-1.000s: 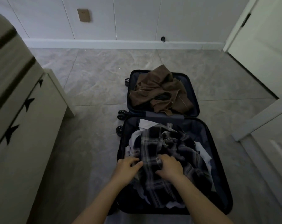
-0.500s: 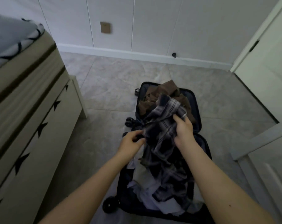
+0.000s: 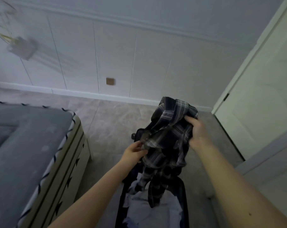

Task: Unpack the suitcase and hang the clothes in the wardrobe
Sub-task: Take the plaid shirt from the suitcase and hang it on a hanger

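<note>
Clearly the plaid shirt (image 3: 170,137) is held up above the open suitcase (image 3: 184,203) — bunched high so its tails hang free of the pale clothes (image 3: 151,211) left inside. Its upper folds are gripped by the right hand (image 3: 197,134), fingers curled in; a lower edge is pinched by the left hand (image 3: 135,152). To the left a bed (image 3: 32,145) is seen — the wardrobe cannot be told.

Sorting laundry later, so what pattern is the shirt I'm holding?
Dark navy plaid with pale grey-white stripes, on the shirt; the head view shows it.
</note>
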The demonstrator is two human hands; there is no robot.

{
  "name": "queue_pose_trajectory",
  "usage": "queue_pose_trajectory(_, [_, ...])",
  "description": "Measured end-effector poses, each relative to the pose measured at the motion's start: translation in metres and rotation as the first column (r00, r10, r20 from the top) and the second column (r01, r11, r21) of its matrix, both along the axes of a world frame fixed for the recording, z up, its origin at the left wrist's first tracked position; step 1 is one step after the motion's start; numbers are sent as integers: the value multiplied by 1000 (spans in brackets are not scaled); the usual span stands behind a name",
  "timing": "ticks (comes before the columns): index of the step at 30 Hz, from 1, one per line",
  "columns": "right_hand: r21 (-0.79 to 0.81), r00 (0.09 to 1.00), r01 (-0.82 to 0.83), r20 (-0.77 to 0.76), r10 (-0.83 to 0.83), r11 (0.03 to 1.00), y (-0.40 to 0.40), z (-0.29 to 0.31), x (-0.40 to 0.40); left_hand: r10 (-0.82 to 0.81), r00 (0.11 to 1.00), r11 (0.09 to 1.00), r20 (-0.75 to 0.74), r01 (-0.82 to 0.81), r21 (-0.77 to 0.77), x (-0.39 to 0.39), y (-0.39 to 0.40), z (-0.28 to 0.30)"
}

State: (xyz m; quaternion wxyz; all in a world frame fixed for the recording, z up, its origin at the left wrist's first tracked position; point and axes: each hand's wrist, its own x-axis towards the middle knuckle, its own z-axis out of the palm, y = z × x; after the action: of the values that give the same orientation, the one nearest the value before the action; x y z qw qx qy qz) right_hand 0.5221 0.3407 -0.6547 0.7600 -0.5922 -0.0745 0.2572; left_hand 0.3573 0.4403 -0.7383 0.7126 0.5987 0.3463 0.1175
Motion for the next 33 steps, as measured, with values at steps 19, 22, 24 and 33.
queue_pose_trajectory(19, [116, 949, -135, 301, 95, 984, -85, 549, -157, 8, 908, 970, 420, -110, 218, -104, -52, 531])
queue_pose_trajectory(22, [119, 934, -55, 357, 9, 991, -104, 585, -184, -46, 895, 966, 443, -73, 248, -114, -70, 567])
queue_pose_trajectory(24, [85, 915, 17, 401, -50, 996, -121, 603, -198, -4, 872, 972, 490, -111, 205, -119, -82, 585])
queue_pose_trajectory(33, [-150, 785, 128, 620, -8, 980, -210, 651, -270, 269, 673, 962, 689, -215, -167, -153, -179, 655])
